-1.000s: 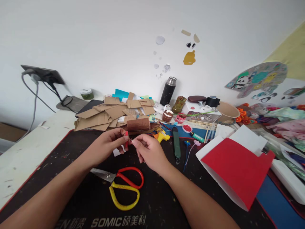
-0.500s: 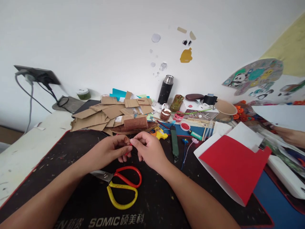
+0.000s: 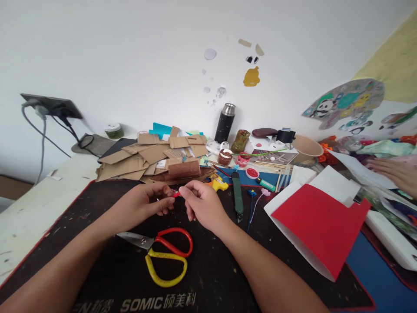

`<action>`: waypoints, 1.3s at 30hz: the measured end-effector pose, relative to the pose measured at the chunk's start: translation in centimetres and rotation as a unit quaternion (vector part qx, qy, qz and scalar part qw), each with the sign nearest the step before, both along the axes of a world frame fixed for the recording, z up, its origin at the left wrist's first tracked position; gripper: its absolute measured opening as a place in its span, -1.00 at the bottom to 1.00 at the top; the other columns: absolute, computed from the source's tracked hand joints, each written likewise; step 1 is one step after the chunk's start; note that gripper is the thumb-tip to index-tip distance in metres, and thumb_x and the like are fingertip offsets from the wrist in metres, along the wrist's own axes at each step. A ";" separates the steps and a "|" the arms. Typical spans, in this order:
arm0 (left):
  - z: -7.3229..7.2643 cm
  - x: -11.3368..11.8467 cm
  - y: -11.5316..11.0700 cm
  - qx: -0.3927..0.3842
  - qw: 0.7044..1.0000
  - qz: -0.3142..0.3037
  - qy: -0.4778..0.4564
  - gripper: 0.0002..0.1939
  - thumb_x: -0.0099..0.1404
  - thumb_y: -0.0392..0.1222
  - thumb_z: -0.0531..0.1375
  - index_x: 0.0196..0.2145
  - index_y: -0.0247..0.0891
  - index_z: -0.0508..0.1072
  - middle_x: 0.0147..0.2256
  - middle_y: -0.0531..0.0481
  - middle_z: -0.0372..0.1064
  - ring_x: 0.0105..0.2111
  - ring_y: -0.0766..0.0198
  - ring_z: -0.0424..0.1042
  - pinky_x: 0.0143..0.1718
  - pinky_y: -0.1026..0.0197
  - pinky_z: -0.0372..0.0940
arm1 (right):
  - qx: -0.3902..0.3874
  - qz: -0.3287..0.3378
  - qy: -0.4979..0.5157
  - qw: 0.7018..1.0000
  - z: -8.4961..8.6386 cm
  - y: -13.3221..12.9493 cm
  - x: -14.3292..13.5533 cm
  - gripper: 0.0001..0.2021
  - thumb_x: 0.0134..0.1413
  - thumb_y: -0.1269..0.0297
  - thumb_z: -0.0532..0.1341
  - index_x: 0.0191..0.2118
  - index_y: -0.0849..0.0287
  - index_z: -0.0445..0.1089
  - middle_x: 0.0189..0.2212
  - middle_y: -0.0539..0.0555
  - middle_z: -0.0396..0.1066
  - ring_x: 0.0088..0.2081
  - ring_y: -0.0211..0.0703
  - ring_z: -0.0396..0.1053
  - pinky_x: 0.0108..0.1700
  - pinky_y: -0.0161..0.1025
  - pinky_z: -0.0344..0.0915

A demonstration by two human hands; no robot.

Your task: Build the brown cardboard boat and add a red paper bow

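Observation:
Between my hands, above the dark desk mat (image 3: 215, 261), is a small thin red strip (image 3: 176, 194); I cannot make out its material. My left hand (image 3: 148, 201) pinches one side of it between thumb and fingers. The thumb and forefinger of my right hand (image 3: 202, 202) are closed at its other end. Below the hands lie scissors (image 3: 150, 244) with one red and one yellow handle, blades pointing left. Right of my right hand rest a green utility knife (image 3: 237, 195), a yellow glue gun (image 3: 220, 182) and a pink flower on a thin stem (image 3: 265, 191).
Cardboard pieces (image 3: 125, 163) are piled at the back left behind a brown roll (image 3: 184, 169). A black thermos (image 3: 225, 121) stands by the wall. Folded red paper (image 3: 321, 226) lies on the right. Another person's hand (image 3: 395, 171) is at the far right on a white sheet (image 3: 363, 169).
My hands have drawn slightly apart, and more of the red strip shows between them. At the far right, the other person's hand and white sheet have shifted. The view has moved slightly.

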State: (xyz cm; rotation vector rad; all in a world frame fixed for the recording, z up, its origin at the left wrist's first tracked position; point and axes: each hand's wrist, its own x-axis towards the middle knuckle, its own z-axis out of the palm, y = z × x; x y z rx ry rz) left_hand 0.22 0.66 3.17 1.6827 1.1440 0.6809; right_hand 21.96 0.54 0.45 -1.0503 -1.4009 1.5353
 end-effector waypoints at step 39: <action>1.0 -4.0 1.4 0.074 0.937 -0.024 0.340 -0.78 0.33 0.02 0.18 -0.23 -0.09 0.55 -0.33 -0.02 0.62 -0.33 0.01 0.52 -0.28 0.09 0.25 | -0.005 -0.031 0.011 0.999 -0.4 0.2 0.2 -0.59 0.31 -0.18 0.34 -0.30 0.05 0.33 -0.70 -0.22 0.23 -0.70 -0.29 0.26 -0.61 -0.35 0.15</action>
